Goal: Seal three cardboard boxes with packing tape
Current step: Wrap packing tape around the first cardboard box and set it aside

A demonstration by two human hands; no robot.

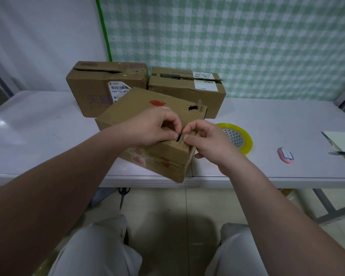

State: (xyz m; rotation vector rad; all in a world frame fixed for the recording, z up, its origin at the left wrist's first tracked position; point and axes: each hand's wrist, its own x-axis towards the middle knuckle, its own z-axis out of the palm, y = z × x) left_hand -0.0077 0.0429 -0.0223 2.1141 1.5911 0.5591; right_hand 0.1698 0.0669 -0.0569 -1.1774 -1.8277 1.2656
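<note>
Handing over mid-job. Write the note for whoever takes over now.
Left hand and right hand: both pinch flap edges at the gaping top seam of the near box.
Near box: tilted at the front edge of the table. Tape roll: flat on the table to its right, untouched.
Back-left box, back-right box: top seams open.
Done: nothing visibly sealed. Left: tape all three.
Scissors: on the floor.

Seen from my feed: the left rear box (84,84) bears a white label (119,90) reading "15H-159-A03" and purple print "天猫"; the right box (177,96) label (205,84) is too blurred.
</note>
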